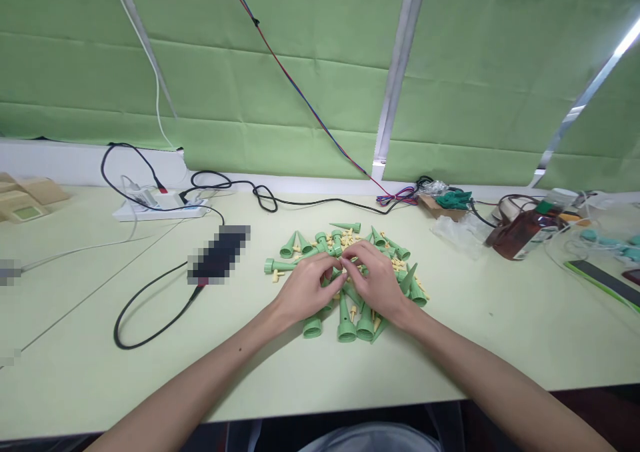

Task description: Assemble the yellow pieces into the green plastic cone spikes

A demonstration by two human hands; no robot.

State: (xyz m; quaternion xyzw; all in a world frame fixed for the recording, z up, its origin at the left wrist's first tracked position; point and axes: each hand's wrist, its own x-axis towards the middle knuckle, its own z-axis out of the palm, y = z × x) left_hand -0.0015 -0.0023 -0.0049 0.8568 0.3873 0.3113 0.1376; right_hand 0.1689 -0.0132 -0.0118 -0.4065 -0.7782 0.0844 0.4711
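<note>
Loosely heaped, the green spikes [345,312] taper from wide, round collars [346,329].

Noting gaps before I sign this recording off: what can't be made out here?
Head view: whether the left hand and right hand hold anything; their own curl hides it.
Head view: some green cones, partly covered by both hands.
Head view: details of the dark device, pixelated.
Head view: any writing on the bottle, too small to read.
</note>
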